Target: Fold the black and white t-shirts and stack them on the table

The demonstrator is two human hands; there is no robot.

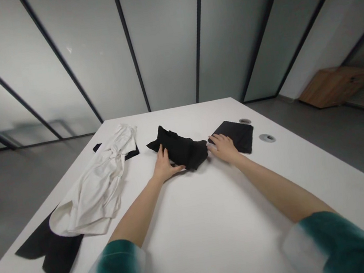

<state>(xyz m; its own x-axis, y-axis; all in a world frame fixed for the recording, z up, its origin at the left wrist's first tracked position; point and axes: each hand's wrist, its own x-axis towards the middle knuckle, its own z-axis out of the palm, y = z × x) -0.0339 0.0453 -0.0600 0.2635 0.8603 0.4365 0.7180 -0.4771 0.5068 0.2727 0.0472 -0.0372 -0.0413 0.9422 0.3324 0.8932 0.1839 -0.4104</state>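
Note:
A crumpled black cloth garment (183, 149) lies bunched near the middle of the white table. My left hand (166, 166) touches its near left side, thumb and fingers spread wide apart against the fabric. At the cloth's right end is my right hand (223, 148), palm down with fingers stretched out; the thumb side is at the fabric's edge. Just beyond that hand lies a flat, folded dark cloth (239, 135), and the fingers overlap its left corner. The undersides of both hands are hidden.
On the left of the white table (207, 223), a rumpled white garment (96, 184) lies over black cloth pieces (55, 258), which stick out at both ends. Two round grommets (267, 138) are set near the right edge. Frosted glass panels (165, 44) stand behind.

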